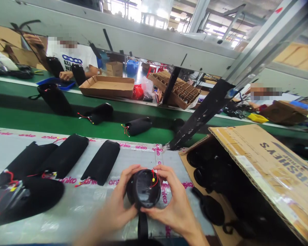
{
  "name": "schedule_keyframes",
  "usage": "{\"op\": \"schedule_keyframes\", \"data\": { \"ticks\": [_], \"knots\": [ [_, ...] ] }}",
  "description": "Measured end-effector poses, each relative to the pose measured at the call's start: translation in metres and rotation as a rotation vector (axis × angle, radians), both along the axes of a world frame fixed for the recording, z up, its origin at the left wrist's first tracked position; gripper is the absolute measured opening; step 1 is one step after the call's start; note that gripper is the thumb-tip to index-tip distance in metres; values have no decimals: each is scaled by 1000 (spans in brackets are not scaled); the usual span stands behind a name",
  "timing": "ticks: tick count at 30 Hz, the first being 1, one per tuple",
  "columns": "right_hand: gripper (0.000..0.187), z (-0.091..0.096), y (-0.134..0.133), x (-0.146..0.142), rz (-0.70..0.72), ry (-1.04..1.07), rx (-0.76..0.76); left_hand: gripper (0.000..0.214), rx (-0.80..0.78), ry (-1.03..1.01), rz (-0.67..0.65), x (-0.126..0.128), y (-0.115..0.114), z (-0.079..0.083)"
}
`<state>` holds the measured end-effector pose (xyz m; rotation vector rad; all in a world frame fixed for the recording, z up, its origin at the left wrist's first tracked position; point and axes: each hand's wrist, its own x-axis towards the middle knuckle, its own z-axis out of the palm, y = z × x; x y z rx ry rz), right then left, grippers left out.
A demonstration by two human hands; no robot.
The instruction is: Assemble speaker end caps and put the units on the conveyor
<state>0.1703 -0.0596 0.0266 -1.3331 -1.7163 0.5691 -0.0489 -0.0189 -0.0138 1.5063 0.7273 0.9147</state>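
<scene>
Just now, the left hand (119, 196) and right hand (174, 194) cup a black cylinder (143, 189) from opposite sides, fingers curled around its round end, so it sits between the palms. Red and yellow wires (153, 179) loop at its upper edge, and a black strap (143, 225) runs from it toward the person.

Close to the right hand, the tilted edge of an open cardboard box (259, 171) cuts in, with black cylindrical parts (210, 210) lying inside. Left of the hands, 4 black sleeves (102, 162) lie side by side, some trailing red wires. Beyond them, a dark steel strut (202, 114) slants down across the view toward the box.

Under the hands is a bench with printed plastic film (74, 218). Past it runs a green conveyor belt (41, 123) carrying more black cylinders (138, 126). Across the belt, a co-worker in a white T-shirt (72, 56) works near a cardboard tray (106, 86), under a bright factory roof.
</scene>
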Motion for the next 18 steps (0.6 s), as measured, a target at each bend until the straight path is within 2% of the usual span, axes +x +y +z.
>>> {"op": "schedule_keyframes", "data": {
  "ticks": [2,3,4,6,8,10,11,13,16,18],
  "knots": [
    [87,2,-4,-6,-37,-55,-36,95,-76,-81,-190,-15,6,7],
    [86,3,-5,-8,-59,-88,-57,95,-114,-121,-230,-18,8,12],
    [84,3,-7,-10,-79,-114,-76,89,-144,-139,-222,-19,9,15],
    [82,4,-11,-11,-82,-118,-112,68,-164,-91,-88,-10,7,18],
    [86,2,-13,-7,-25,-19,-164,53,-130,-4,89,5,1,15],
    [78,-3,-15,-2,74,160,-240,51,-83,25,200,20,-5,9],
    [69,-7,-16,-1,96,260,-269,52,-65,21,219,25,-8,6],
    [49,-18,-17,-4,57,444,-293,51,-54,14,213,30,-11,3],
    [34,-34,-17,-19,-141,618,-234,57,-40,-8,159,21,-8,2],
    [30,-40,-16,-28,-227,689,-195,74,5,-18,74,7,-3,2]
  ]
}}
